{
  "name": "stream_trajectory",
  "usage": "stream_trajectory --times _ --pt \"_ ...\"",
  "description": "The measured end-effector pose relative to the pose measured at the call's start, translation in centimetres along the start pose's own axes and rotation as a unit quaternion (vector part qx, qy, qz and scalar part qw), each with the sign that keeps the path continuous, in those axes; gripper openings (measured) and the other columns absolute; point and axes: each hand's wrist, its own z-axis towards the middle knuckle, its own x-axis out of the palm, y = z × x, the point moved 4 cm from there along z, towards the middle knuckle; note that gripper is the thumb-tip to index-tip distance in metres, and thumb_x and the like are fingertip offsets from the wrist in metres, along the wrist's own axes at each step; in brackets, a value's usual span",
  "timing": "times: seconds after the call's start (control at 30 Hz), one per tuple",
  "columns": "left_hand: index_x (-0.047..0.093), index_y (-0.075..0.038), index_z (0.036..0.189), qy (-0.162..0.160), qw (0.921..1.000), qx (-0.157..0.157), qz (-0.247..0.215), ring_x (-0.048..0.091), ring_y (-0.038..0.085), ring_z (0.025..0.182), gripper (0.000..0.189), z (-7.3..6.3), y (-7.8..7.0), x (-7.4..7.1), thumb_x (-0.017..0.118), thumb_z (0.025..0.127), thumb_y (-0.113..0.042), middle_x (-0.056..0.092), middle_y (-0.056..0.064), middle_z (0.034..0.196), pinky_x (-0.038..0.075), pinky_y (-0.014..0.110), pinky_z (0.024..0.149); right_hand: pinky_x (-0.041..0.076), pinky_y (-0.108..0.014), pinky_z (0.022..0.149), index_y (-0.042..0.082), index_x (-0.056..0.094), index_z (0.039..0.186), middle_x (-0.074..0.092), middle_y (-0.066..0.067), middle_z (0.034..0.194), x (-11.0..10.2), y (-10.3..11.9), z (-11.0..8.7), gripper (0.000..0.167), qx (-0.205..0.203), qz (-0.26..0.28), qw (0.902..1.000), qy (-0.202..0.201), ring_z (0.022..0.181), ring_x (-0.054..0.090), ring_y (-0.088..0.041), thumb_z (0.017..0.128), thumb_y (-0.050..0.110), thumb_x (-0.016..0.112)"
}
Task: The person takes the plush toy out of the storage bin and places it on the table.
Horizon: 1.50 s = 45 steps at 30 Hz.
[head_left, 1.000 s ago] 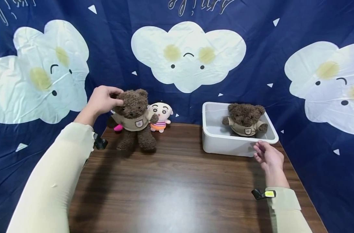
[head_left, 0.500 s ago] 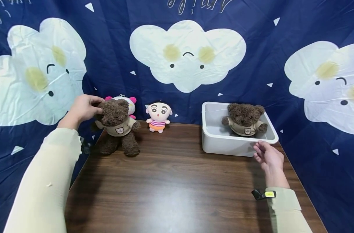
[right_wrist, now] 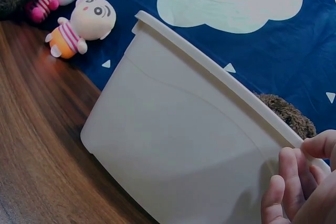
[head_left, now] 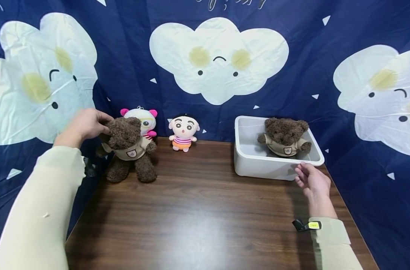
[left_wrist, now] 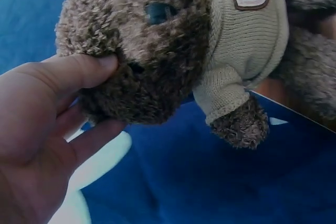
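My left hand [head_left: 86, 125] pinches the head of a brown teddy bear [head_left: 130, 153] in a beige knit sweater with a badge. In the left wrist view, the thumb presses the fur beside the nose and the other fingers are behind the head. The bear stands upright at the table's left side, legs down. At the right, my right hand [head_left: 313, 182] grips the front rim of a light grey plastic box [head_left: 265, 167] near its right corner. A second brown teddy bear [head_left: 284, 135], dressed alike, sits in that box; only the top of its head shows in the right wrist view.
A white and pink panda-like plush [head_left: 142, 120] stands behind the held bear, partly hidden by it. Right of it, a doll plush [head_left: 182, 133] in a striped top leans near the back. Blue cloth [head_left: 205, 112] with cloud prints closes off the back and sides of the wooden table [head_left: 198, 210].
My left hand has carried the bear left and slightly down, away from the doll plush. The panda-like plush has come into fuller view. My right hand stays at the box rim.
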Motion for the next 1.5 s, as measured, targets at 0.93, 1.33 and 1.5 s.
stream_trajectory --times 0.93,1.33,1.5 --pt "0.035 0.012 0.149 0.052 0.9929 -0.062 0.088 0.043 0.058 0.131 0.084 1.0 1.3 7.5 0.064 0.093 -0.044 0.041 0.039 0.146 0.038 0.07 0.105 0.055 -0.029 0.048 0.012 0.079 0.076 0.075 0.0 0.07 -0.2 0.0 0.0 0.02 -0.001 0.005 1.0 0.004 0.059 0.072 -0.011 0.094 0.008 0.072" --pt "0.049 0.007 0.143 -0.016 0.9994 -0.004 0.029 0.048 0.054 0.13 0.06 2.5 -1.1 7.4 0.061 0.096 -0.028 0.051 0.036 0.142 0.037 0.066 0.109 0.054 -0.029 0.048 0.012 0.079 0.076 0.075 0.0 0.069 -0.4 -0.3 0.2 0.019 0.003 0.012 0.9999 -0.004 0.059 0.072 -0.011 0.093 0.008 0.074" --pt "0.051 0.004 0.143 -0.039 0.9982 0.0 0.045 0.045 0.052 0.134 0.057 2.9 -1.3 7.7 0.057 0.096 -0.027 0.049 0.034 0.145 0.034 0.066 0.112 0.055 -0.029 0.049 0.012 0.079 0.076 0.076 0.0 0.07 -0.3 -0.1 0.3 0.017 0.001 0.009 1.0 -0.001 0.061 0.073 -0.011 0.092 0.008 0.075"
